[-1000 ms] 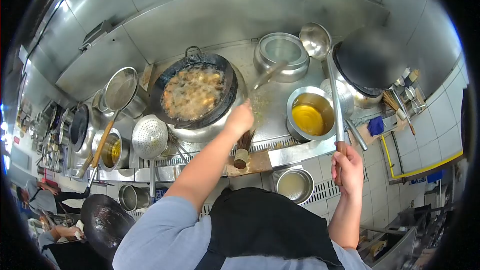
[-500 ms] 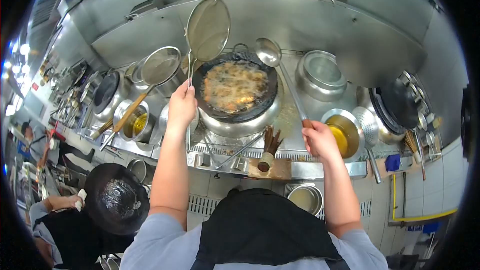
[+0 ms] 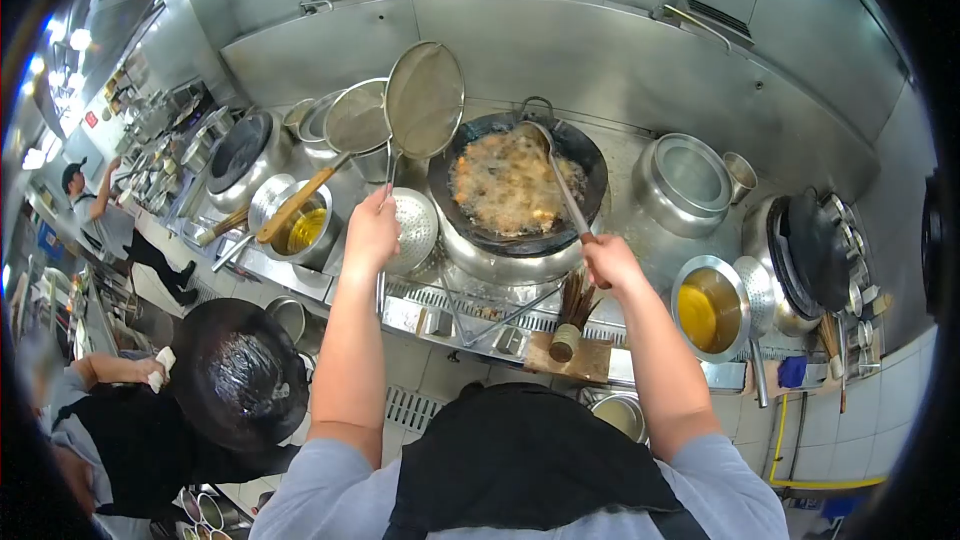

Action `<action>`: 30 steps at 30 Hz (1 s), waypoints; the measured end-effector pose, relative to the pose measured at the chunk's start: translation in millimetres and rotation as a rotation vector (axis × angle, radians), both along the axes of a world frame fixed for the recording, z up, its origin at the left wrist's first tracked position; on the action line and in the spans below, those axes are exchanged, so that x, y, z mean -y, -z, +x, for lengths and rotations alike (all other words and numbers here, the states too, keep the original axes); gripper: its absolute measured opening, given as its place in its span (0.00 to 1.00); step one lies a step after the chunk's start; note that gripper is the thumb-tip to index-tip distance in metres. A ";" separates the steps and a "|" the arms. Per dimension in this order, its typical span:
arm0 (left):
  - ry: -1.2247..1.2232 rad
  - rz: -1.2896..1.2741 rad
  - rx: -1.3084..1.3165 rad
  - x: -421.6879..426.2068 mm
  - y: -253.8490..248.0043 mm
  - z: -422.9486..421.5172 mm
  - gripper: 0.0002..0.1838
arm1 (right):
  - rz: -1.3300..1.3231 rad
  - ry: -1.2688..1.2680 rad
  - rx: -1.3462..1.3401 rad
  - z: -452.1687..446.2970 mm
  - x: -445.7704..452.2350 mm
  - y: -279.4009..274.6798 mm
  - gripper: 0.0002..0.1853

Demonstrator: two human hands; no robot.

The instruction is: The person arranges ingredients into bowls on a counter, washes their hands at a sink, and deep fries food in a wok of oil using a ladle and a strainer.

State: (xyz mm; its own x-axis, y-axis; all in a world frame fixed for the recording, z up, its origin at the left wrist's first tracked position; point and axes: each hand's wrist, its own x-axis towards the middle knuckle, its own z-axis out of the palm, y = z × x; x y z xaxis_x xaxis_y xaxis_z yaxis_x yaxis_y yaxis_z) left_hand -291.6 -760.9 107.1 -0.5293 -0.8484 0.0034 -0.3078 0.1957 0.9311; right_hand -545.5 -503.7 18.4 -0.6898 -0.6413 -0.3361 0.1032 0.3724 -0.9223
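Observation:
My left hand (image 3: 373, 228) is closed round the handle of a round mesh strainer (image 3: 426, 100), held raised to the left of the wok. My right hand (image 3: 611, 262) grips the wooden end of a long metal ladle (image 3: 568, 185), whose bowl dips into the far side of the bubbling oil. Golden-brown pieces of food (image 3: 505, 185) fry in that oil, their kind hidden by foam. The black wok (image 3: 597, 180) sits on a round metal burner ring. Below my left hand's strainer lies a perforated skimmer (image 3: 411, 230).
A pot of yellow oil (image 3: 308, 230) with a wooden-handled strainer (image 3: 300, 205) over it stands left. Another oil bowl (image 3: 735, 290) and a skimmer (image 3: 757, 295) are at right. A bamboo brush (image 3: 567, 338) lies at the front edge. A co-worker holds a large wok (image 3: 240, 375) at lower left.
The ladle has come down from the right of the wok into the oil, with my right hand moving left. The strainer stays raised in my left hand. My view has shifted.

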 end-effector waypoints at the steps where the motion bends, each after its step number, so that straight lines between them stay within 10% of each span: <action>1: -0.004 0.003 -0.002 4.5 0.9 -2.5 0.21 | 0.169 -0.019 -0.265 3.2 2.1 -1.0 0.09; 12: 0.081 -0.184 -0.016 44.1 -3.1 -60.0 0.22 | 0.342 -0.143 -0.719 3.9 63.4 -39.7 0.15; 20: 0.075 -0.165 -0.022 38.4 -6.1 -57.2 0.19 | 0.254 -0.148 -0.289 33.7 44.1 -38.3 0.13; 24: 0.076 -0.093 -0.034 34.9 8.7 -41.6 0.21 | 0.281 -0.137 -0.803 42.3 -4.3 -46.8 0.11; 30: 0.051 -0.010 -0.022 19.9 21.1 -7.7 0.20 | 0.207 -0.137 -0.333 63.1 -114.2 -110.3 0.06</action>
